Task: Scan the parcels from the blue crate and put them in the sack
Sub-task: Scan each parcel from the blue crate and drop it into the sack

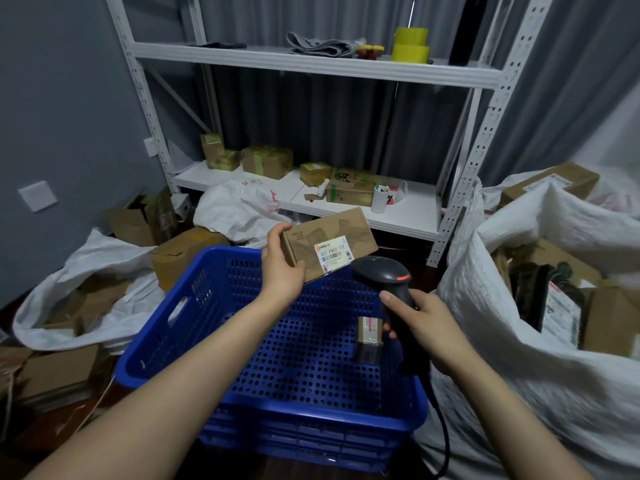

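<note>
Two shelves of a white metal rack span the back of the room. The upper one carries yellow tape rolls and folded cloth; the lower one carries several taped cardboard boxes and a white cup. At the right stands a large white woven sack, its mouth open, with cardboard parcels already inside it. A second white sack lies slumped on the floor at the left, among loose boxes. Between the two, directly below the camera, sits the blue crate, its walls and floor perforated. Above the crate's far edge a flat brown parcel is held tilted, its top face turned toward the camera. The left hand grips it at its left end, with the thumb on the near side and the fingers curled over the far edge. The right hand is wrapped round the handle of a black barcode scanner, index finger lying along the front of the grip. The scanner's head is just beside the parcel's lower right corner, a red light shows on it, and its cable hangs down past the crate's near right corner. One small taped parcel lies on the crate floor at the right, just beside the scanner handle. A white shipping label with a barcode is stuck on the held parcel's top face.
</note>
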